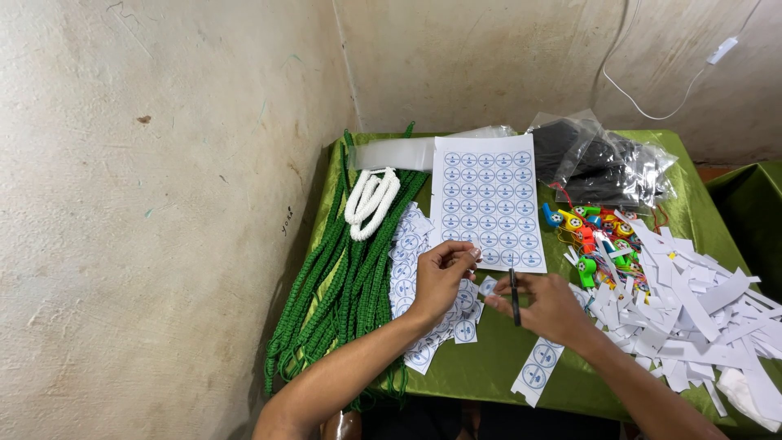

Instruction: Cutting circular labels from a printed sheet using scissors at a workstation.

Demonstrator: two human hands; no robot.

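Over green table: left hand pinches sticker (round); right hand grips scissors.

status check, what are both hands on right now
Left hand pinching a small round sticker. Right hand holding black scissors. Sticker sheet just beyond, nothing blocking.

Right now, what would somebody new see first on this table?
Probably the sheet of round blue-and-white stickers in the middle, just beyond the two hands. Thick green cords lie along the left edge, and white paper strips pile up beside bright toy whistles on the right.
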